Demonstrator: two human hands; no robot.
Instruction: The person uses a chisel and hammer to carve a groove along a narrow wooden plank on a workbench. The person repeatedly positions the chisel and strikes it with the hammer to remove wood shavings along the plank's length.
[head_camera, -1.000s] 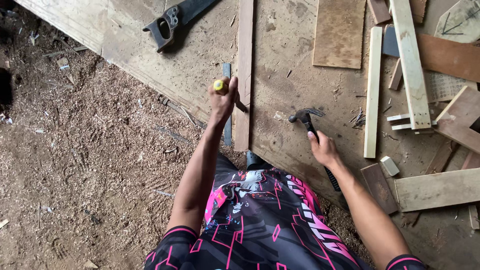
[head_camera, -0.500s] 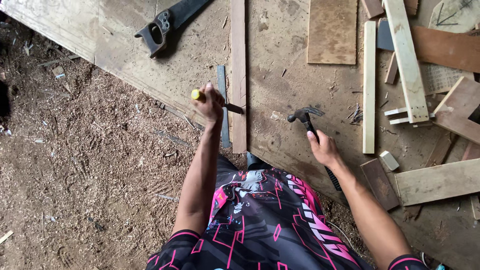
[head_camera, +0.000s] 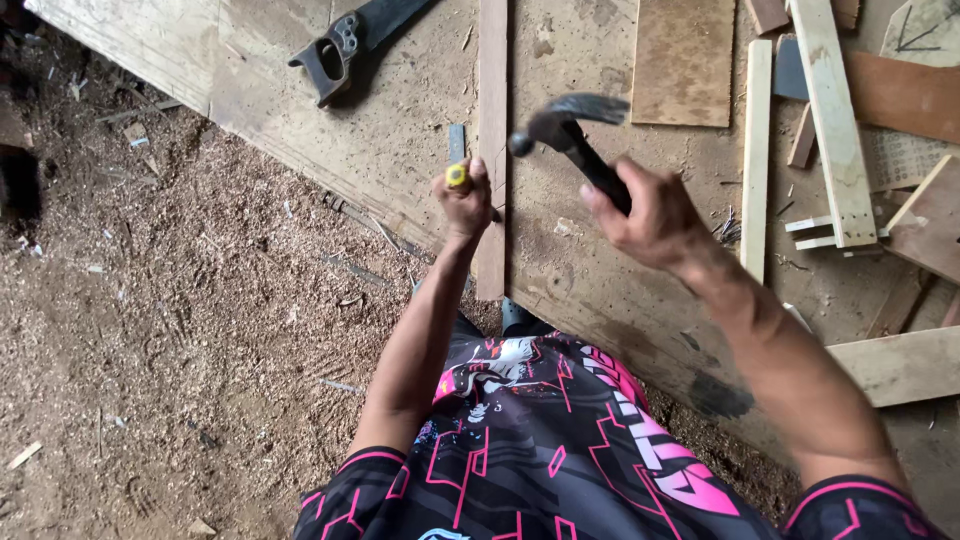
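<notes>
My left hand (head_camera: 466, 203) grips a tool with a yellow-capped handle (head_camera: 457, 176) and holds it against the left edge of a long narrow wooden strip (head_camera: 492, 90) lying on the workbench (head_camera: 400, 150). My right hand (head_camera: 650, 215) is shut on the dark handle of a claw hammer (head_camera: 568, 125), raised above the bench, its head just to the right of the strip and close to my left hand. A thin grey flat bar (head_camera: 456, 142) lies beside the strip just beyond my left hand.
A handsaw (head_camera: 350, 40) lies at the bench's far left. A brown board (head_camera: 684, 60) and several wooden slats and offcuts (head_camera: 830, 120) crowd the right side. Sawdust covers the ground (head_camera: 180, 330) to the left of the bench edge.
My right hand has lifted the hammer off the bench and swung it up toward the strip. My left hand stays at the strip with the yellow-capped tool.
</notes>
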